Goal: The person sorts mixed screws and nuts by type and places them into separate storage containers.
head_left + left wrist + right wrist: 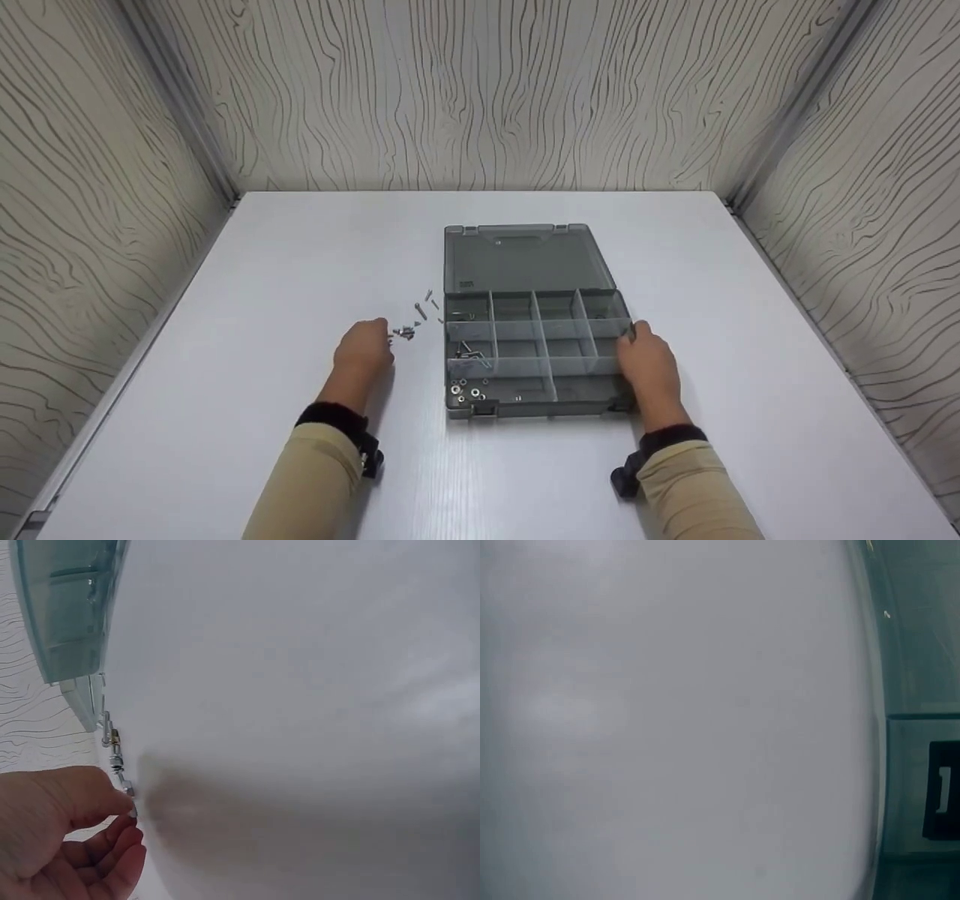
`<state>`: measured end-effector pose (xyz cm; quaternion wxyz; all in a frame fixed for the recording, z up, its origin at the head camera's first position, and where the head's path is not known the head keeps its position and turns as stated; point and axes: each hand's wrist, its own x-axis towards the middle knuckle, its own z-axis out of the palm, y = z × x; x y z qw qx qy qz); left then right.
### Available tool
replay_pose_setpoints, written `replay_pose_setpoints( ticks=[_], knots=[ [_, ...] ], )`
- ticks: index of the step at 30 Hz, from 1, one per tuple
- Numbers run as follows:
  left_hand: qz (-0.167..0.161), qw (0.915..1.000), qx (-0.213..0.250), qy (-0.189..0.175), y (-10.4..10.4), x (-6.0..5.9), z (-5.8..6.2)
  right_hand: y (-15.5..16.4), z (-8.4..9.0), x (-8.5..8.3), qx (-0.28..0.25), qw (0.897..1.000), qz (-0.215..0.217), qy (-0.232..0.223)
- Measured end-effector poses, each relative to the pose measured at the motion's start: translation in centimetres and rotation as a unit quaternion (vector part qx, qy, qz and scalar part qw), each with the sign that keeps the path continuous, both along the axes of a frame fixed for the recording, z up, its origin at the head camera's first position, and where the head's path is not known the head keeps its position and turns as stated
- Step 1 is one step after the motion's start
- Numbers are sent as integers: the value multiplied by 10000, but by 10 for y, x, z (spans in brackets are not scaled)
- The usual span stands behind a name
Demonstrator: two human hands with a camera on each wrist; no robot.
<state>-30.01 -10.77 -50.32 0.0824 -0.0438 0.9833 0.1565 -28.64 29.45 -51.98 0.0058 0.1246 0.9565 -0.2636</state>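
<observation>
Left hand (365,349): thumb and forefinger grip pinching a small silver screw (132,811) at the near end of the scattered metal screws (417,319), mid-bench, just left of the box. Right hand (649,367): fingers curled over the right wall of the grey plastic compartment box (536,352) (lid open, lying flat behind). White bench (225,360).
</observation>
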Motion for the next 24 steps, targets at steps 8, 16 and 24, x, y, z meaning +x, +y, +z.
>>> replay_pose_setpoints(
  ticks=[8,16,24],
  knots=[
    [-432,9978,273,426,17,3,24,-1,2,2,63,9998,7,170],
    [-1178,9899,486,627,45,14,46,-2,2,3,37,9998,-13,199],
    [-2138,9723,673,666,71,34,56,-1,3,2,-22,10000,-52,74]
  ],
)
